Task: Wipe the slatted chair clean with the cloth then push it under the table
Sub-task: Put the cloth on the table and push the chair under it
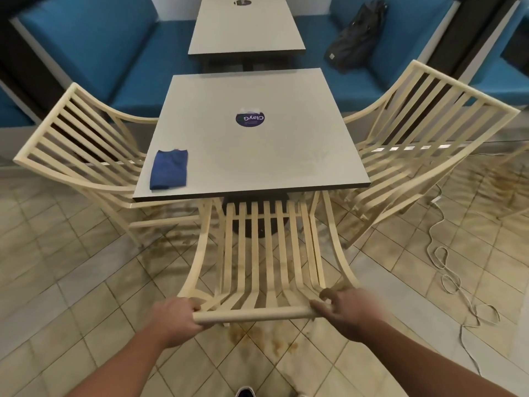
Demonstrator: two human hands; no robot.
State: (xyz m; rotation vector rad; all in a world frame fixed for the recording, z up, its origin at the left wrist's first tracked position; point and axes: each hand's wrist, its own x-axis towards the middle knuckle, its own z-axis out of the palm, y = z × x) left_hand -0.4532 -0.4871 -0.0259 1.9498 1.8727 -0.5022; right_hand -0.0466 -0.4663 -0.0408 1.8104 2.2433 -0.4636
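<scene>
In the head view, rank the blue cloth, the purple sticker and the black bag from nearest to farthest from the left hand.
From the left hand, which grips the slatted chair by its top rail:
1. Blue cloth, on the near left corner of the table.
2. Purple sticker, at the middle of the tabletop.
3. Black bag, on the blue bench, far right.

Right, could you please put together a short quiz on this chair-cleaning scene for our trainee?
1. True or false: the blue cloth lies on the table.
2. Both the left hand and the right hand grip: A the slatted chair, by its top rail; B the cloth; C the table's edge.
3. Fill in: the round sticker sits at the table's ____.
Key: 1 true; 2 A; 3 middle.
</scene>
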